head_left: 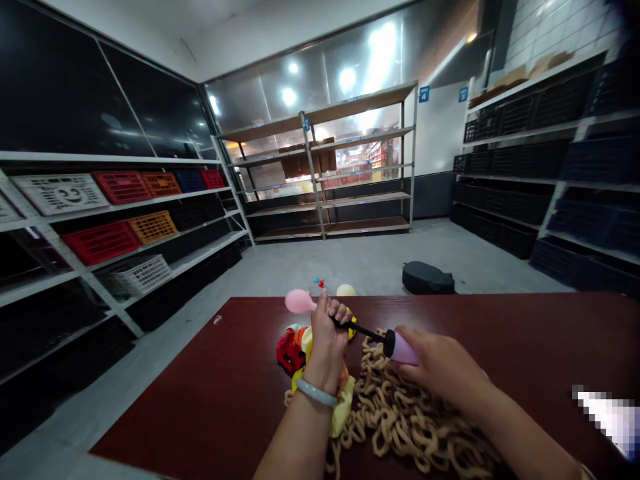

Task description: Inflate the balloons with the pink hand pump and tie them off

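My left hand [329,333] is closed round the black nozzle of a hand pump and the neck of a small pink balloon [299,301], which sticks out to the left, partly inflated. My right hand [440,365] grips the purple barrel of the pump [400,347]. A pale bracelet sits on my left wrist. Under both hands lies a heap of beige chain links [400,420] on the dark red table [210,400]. Limp coloured balloons [295,347], red, yellow and orange, lie beneath my left hand.
A pale yellow balloon [346,291] rests at the table's far edge. A black bag [427,279] lies on the floor beyond. Shelving with coloured crates [120,220] lines the left wall, dark crates the right, and bare racks [330,173] stand at the back.
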`<control>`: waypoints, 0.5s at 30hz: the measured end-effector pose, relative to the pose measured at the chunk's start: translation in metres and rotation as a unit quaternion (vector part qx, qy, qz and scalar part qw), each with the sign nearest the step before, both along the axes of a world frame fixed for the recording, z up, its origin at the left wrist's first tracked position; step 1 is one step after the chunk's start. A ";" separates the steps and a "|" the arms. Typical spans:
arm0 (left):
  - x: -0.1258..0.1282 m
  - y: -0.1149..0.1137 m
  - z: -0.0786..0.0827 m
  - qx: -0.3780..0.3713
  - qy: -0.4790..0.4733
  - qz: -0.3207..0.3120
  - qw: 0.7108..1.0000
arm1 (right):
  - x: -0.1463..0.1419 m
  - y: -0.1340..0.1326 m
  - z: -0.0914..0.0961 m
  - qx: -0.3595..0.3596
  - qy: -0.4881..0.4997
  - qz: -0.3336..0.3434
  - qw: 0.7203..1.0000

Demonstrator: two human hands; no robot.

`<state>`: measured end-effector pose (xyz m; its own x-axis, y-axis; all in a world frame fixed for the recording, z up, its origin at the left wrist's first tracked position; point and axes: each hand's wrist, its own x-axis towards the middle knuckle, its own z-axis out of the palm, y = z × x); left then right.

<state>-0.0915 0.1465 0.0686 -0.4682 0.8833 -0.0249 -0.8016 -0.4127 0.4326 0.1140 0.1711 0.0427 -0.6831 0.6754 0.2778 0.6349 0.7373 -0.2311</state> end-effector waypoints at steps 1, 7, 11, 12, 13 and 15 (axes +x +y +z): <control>-0.010 -0.001 0.002 0.005 -0.001 0.003 1.000 | 0.003 0.002 0.001 -0.011 0.001 0.009 1.000; -0.043 -0.007 0.007 0.034 0.010 0.033 0.999 | 0.017 0.011 0.005 -0.053 -0.004 0.035 0.998; -0.027 -0.005 0.005 0.040 0.003 0.021 0.999 | 0.017 0.010 0.003 -0.029 -0.028 0.027 0.999; -0.019 -0.003 0.004 0.037 0.004 0.015 0.999 | 0.016 0.009 0.002 -0.021 -0.029 0.025 0.999; -0.011 -0.002 0.002 0.031 0.006 0.011 0.999 | 0.014 0.008 0.002 -0.012 -0.028 0.023 0.999; 0.007 0.000 -0.002 0.018 0.008 0.005 1.000 | 0.008 0.004 0.000 0.005 -0.027 0.014 1.000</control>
<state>-0.0846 0.1470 0.0668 -0.4773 0.8786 0.0139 -0.7907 -0.4363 0.4295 0.1224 0.1753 0.0429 -0.7160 0.6531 0.2468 0.6249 0.7571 -0.1904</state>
